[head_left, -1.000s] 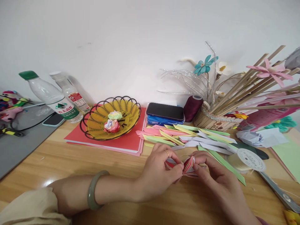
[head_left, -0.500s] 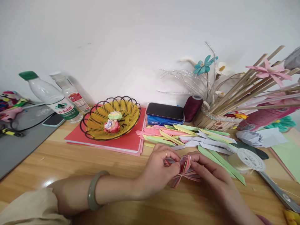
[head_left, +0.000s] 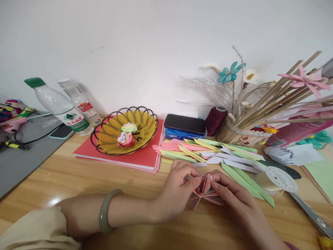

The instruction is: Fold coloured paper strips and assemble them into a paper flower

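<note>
Between my hands is a pleated paper flower [head_left: 201, 195], pink and white with a little green, its folded layers fanned out and drawn together at the middle. My left hand [head_left: 179, 191] pinches its upper left layers with thumb and fingers. On the other side my right hand [head_left: 231, 189] pinches the upper right layers. Fingers cover part of the flower's left and right sides. Just beyond the hands lie folded paper strips [head_left: 208, 151] in pink, yellow, green and white.
A yellow basket [head_left: 142, 140] with two small paper flowers [head_left: 126, 139] rests on red paper [head_left: 145, 158]. Bottles [head_left: 69, 116] stand left. A phone [head_left: 184, 124] lies on a blue packet. At right are a thread spool [head_left: 275, 180], scissors [head_left: 312, 211] and a stick-filled holder [head_left: 234, 133].
The view has shifted slightly, so the scene sits a little further right. Both hands keep their pinch on the paper flower, and its upper folds show slightly more spread.
</note>
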The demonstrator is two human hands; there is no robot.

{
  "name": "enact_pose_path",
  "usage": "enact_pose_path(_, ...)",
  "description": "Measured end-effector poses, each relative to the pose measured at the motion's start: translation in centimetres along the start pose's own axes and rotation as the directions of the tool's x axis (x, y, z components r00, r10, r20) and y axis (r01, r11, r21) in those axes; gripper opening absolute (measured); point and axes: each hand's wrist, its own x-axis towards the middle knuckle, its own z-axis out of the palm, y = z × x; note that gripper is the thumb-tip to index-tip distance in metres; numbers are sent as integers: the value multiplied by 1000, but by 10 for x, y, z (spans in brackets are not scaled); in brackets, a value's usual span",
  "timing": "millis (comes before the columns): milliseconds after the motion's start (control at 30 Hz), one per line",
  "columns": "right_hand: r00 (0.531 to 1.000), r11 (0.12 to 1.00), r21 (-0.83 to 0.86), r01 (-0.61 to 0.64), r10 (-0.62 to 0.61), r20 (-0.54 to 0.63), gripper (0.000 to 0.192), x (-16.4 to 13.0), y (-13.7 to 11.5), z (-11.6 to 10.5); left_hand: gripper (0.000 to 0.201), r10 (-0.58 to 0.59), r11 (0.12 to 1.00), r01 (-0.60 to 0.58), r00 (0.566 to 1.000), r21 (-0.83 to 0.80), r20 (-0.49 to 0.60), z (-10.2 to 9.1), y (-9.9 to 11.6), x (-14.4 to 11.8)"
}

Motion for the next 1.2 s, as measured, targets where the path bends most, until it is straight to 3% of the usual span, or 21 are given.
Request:
enact_pose_path(233,999,999,20,-31,31,14,24,0,3,1,19,21,999,-22,1000,29,23,1,-1,0)
enact_pose_path(600,998,996,-88,32,-38,-58,24,-7,1,1,14,181,961,-180,983,209,17,0,-1,-5)
enact_pose_path(1000,999,1000,11,-9,9,-43,21,-2,7,-1,19,143,973,-137,989,188,-21,0,-2,-3)
enact_pose_path(1200,995,994,57,-94,95,-25,25,0,6,-2,19,132,979,-128,991,159,-12,1,-3,-3)
